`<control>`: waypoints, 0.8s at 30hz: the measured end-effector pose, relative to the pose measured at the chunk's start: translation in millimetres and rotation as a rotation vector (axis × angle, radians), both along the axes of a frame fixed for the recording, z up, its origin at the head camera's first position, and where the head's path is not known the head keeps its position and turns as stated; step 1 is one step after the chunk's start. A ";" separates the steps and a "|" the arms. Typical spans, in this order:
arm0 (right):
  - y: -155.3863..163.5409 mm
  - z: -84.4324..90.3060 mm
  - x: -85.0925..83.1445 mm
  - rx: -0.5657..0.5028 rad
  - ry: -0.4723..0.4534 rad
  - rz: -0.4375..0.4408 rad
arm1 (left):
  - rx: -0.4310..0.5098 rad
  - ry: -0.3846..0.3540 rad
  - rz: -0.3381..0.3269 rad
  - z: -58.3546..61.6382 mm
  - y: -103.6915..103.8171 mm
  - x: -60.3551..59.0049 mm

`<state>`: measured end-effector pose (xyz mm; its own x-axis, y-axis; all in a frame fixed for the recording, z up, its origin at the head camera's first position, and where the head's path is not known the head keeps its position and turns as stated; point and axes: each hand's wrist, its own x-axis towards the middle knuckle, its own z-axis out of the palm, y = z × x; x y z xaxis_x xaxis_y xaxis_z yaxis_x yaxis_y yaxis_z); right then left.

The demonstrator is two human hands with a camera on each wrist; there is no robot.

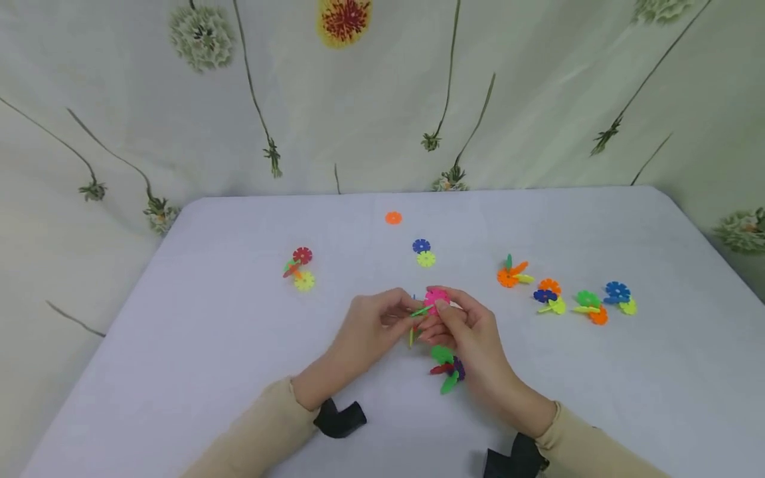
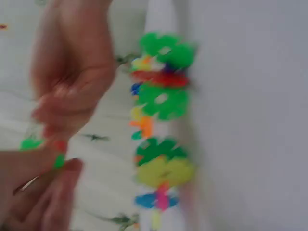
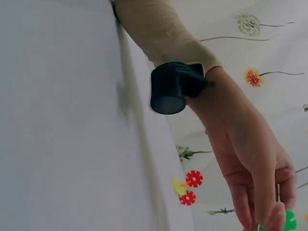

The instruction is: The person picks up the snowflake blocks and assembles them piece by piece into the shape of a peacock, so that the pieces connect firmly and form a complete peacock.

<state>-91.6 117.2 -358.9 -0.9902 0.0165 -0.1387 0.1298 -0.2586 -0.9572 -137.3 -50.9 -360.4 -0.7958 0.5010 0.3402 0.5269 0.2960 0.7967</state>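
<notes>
Pink disc (image 1: pixel 436 297) pinched by both hands (image 1: pixel 418 325).

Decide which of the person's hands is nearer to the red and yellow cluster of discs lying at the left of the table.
Left. The left hand lies just right of and nearer the camera than the red and yellow cluster. The right hand is farther right, beyond the left hand.

Lone orange disc (image 1: pixel 393 218) lay near table's (image 1: pixel 209 332) far edge; floral cloth (image 1: pixel 538 99) hung behind.
</notes>
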 end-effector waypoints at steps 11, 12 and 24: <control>13.0 -1.6 -8.5 0.019 -0.032 -0.005 | -0.487 -0.269 0.248 -28.3 28.0 -120.8; 12.6 -2.1 -8.1 0.022 -0.027 -0.003 | -0.530 -0.257 0.255 -31.5 35.2 -124.6; 15.4 2.3 -12.1 0.064 0.020 0.039 | -0.333 -0.163 0.082 -13.0 28.0 -116.2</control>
<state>-103.7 132.6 -356.6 -0.9929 -0.0135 -0.1183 0.1187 -0.1922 -0.9741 -253.5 -23.0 -373.5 -0.8680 0.4953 0.0347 0.3648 0.5888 0.7213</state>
